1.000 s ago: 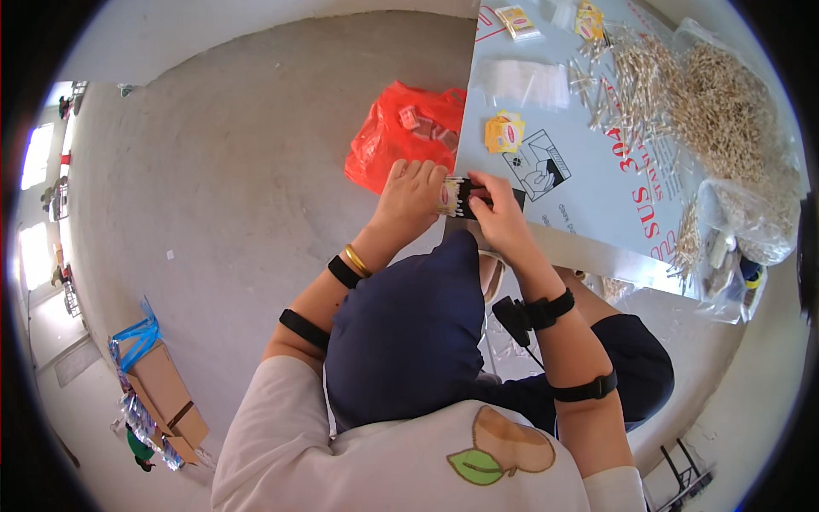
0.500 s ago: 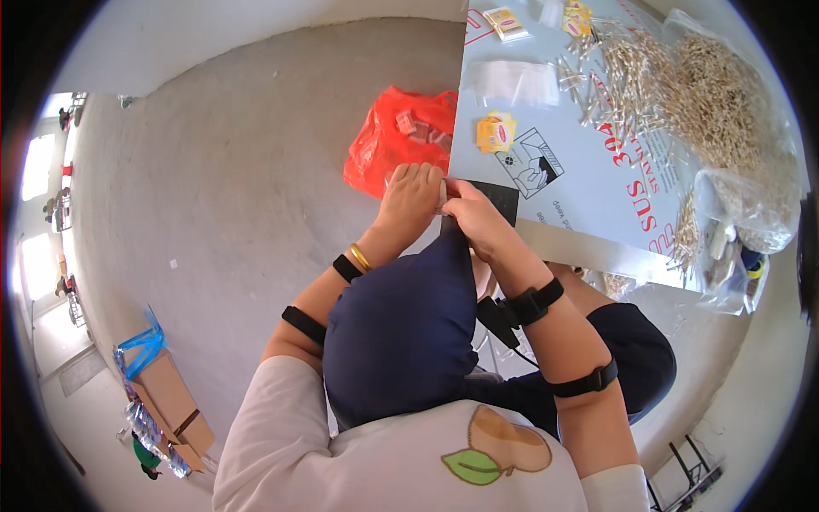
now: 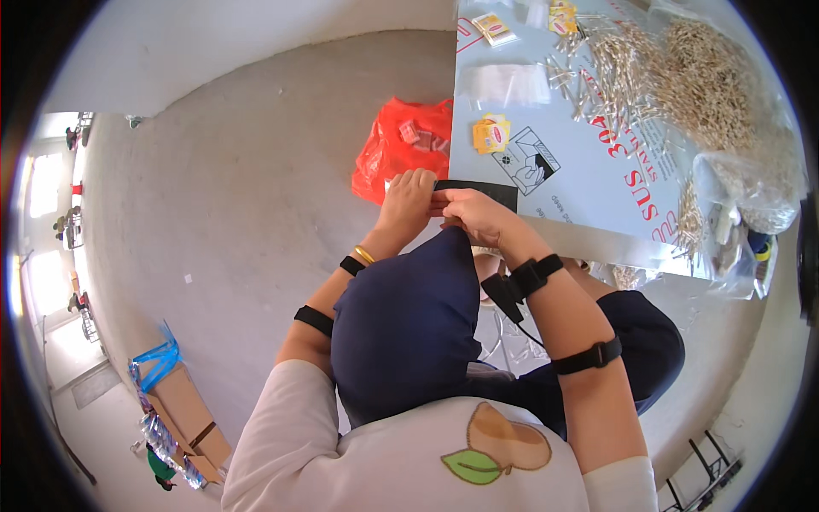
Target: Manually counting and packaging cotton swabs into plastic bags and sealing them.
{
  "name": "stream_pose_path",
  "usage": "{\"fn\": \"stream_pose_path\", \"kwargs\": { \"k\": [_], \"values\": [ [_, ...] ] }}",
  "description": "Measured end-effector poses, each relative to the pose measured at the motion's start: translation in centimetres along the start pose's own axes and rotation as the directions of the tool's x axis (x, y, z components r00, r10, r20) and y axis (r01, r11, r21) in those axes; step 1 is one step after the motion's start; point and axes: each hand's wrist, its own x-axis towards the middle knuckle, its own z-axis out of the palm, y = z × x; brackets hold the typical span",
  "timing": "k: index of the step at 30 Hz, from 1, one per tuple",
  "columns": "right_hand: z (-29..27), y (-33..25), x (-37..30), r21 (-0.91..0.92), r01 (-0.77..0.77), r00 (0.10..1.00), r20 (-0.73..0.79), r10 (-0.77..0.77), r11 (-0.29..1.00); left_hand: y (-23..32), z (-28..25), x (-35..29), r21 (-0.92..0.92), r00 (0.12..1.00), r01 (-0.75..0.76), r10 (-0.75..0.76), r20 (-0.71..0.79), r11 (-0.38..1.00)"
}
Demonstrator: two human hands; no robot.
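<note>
My left hand (image 3: 407, 205) and my right hand (image 3: 472, 213) meet over my raised knee, beside the table's near left corner. The left fingers are curled, with a small whitish bit showing at their outer side. My right fingers are bent and reach in to touch the left hand. Whatever lies between them is hidden. Just behind the right hand, a flat black piece (image 3: 495, 194) lies at the corner of the table (image 3: 580, 183). A red plastic bag (image 3: 375, 154) holding small pinkish packs sits just beyond the left hand.
On the table are yellow printed cards (image 3: 491, 135), a stack of clear plastic sleeves (image 3: 510, 85), a filled packet (image 3: 495, 29) and loose cotton swabs (image 3: 627, 68). A big clear bag (image 3: 725, 183) of swabs fills the right side. Cardboard boxes (image 3: 181, 401) stand at the lower left.
My right hand has turned, its fingers now lying more across toward the left hand. Both hands have lowered slightly, uncovering more of the black piece. The view has shifted a little.
</note>
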Motion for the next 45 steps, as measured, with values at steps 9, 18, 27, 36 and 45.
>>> {"fn": "stream_pose_path", "kwargs": {
  "k": [9,18,27,36,45],
  "values": [
    [-1.3,-1.3,-3.8,-0.238,0.062,0.97,-0.213,-0.114,0.969,-6.3,0.8,-7.2,-0.285,0.915,0.4,-0.398,0.065,0.871],
    [6.0,-10.7,-15.4,-0.429,0.457,0.793,-0.199,-0.576,0.779,1.3,-20.9,-4.5,-0.951,0.801,0.11,-0.592,-0.086,0.287],
    [17.2,-13.2,-26.1,-0.79,0.572,0.384,0.018,-0.923,0.223,16.7,-28.0,-3.2,-0.919,0.939,-0.281,-0.117,-0.322,0.276],
    [11.3,-9.1,-29.3,-0.397,0.798,0.386,-0.24,-0.891,0.453,21.4,-24.9,-2.5,-0.984,0.979,-0.18,-0.094,-0.18,0.011],
    [1.2,-2.2,-23.5,-0.453,0.609,0.425,-0.507,-0.75,0.651,19.5,-12.0,1.2,-0.947,0.983,-0.008,-0.17,-0.066,0.321]
  ]
}}
